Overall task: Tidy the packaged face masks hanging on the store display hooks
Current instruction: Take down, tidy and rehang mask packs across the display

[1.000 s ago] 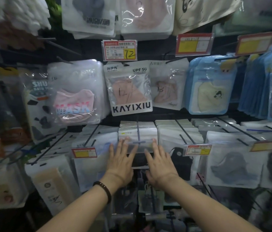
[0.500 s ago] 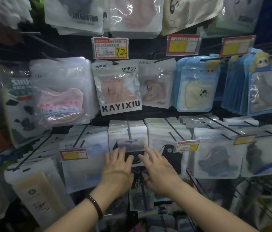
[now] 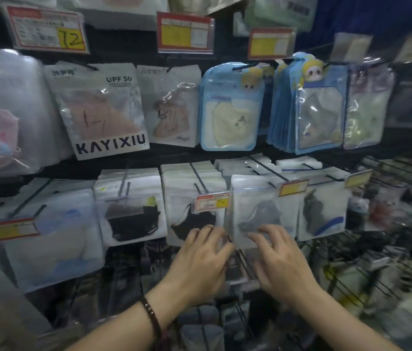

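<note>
Packaged face masks [image 3: 131, 206] in clear plastic bags hang in rows on black wire hooks [image 3: 200, 179], filling the display around the white pack printed KAYIXIU [image 3: 103, 110]. Right of that pack hangs a thick stack of blue cartoon-topped packs [image 3: 308, 107]. Below and right of it, a clear pack with a black mask [image 3: 194, 219] and a clear pack with a grey mask [image 3: 258, 206] hang side by side. The left hand [image 3: 200, 262] rests loosely spread fingertips on the black-mask pack's lower edge. The right hand [image 3: 283, 259] does likewise on the grey-mask pack, and neither grips anything. A red-and-yellow price tag [image 3: 212, 201] also hangs below and right of the KAYIXIU pack. A dark beaded bracelet [image 3: 151, 317] circles the left wrist.
</note>
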